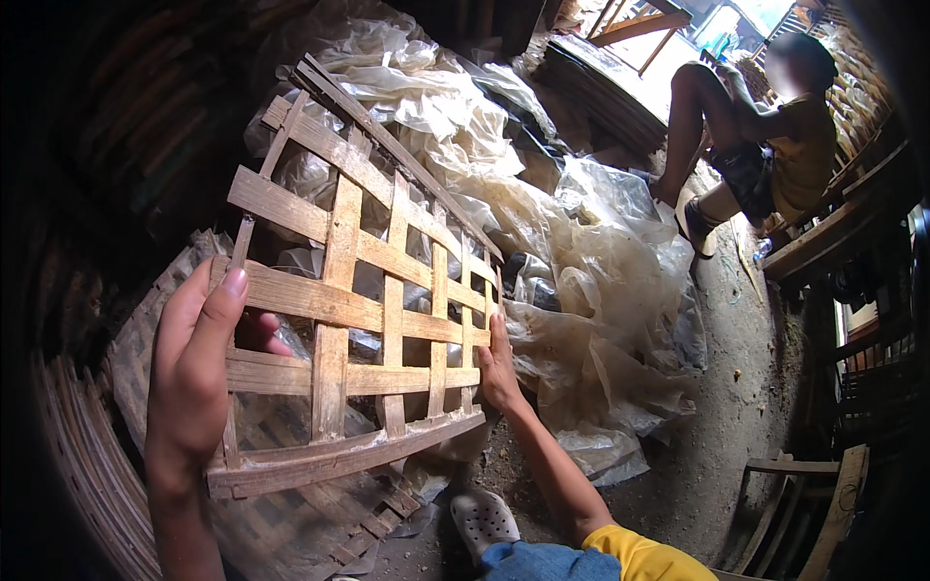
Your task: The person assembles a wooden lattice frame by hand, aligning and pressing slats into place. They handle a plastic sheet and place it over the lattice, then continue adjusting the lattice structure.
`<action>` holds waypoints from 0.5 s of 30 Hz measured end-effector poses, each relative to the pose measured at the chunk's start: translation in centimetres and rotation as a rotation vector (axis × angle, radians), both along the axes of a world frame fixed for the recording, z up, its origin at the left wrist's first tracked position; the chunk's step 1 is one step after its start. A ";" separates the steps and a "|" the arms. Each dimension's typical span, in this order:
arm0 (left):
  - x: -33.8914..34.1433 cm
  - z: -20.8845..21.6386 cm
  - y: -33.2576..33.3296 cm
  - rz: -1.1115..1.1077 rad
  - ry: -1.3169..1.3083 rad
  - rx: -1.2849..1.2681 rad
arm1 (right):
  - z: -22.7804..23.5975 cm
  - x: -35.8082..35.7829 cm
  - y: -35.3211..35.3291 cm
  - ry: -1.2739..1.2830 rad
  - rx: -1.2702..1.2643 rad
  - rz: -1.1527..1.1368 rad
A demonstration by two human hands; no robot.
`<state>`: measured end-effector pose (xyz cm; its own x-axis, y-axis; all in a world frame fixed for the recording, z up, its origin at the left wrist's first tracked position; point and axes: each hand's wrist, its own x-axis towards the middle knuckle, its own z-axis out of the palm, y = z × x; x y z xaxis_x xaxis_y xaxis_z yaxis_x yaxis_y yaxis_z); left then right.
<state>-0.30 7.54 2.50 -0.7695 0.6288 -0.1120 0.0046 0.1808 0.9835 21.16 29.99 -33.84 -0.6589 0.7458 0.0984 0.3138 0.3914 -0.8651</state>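
Note:
A woven lattice panel of flat bamboo strips (360,290) is held up in front of me, tilted, with a thicker frame strip along its lower edge. My left hand (194,368) grips its left edge, fingers stretched over the front and thumb behind. My right hand (499,363) grips the panel's right edge near the lower corner. The sleeve on my right arm is yellow.
A heap of crumpled clear plastic sheeting (572,261) lies behind the panel. More woven bamboo mats (291,528) lie below on the dirt floor. My grey perforated clog (484,523) shows at the bottom. Another person (765,136) sits on a wooden bench at the upper right.

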 end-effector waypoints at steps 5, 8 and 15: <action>-0.4 -0.2 -0.1 -0.022 -0.008 0.017 | 0.9 -0.3 -0.9 0.025 0.006 -0.004; -0.3 -0.2 -0.1 0.021 -0.014 0.002 | 5.0 -2.6 -2.8 0.006 0.110 0.091; -0.7 -0.9 -0.5 0.027 -0.042 0.029 | 14.3 -7.0 -6.7 0.187 0.232 0.281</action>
